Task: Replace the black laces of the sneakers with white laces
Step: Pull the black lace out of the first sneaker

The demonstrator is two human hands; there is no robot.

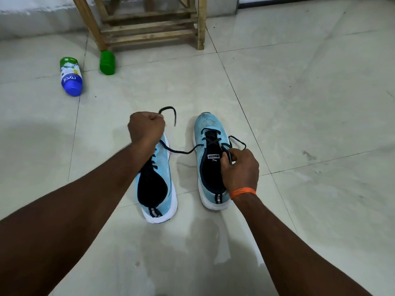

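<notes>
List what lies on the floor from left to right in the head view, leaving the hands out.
Blue-and-white bottle → green container → left sneaker → right sneaker. The wooden stand spans several of these, so it is left out.

Tiled floor [310,107] open on the right; black lace [181,152] bars the gap betw. left sneaker [159,202] & right sneaker [206,129]; Nycil bottle [71,76], wooden rack [149,36] far left.
</notes>
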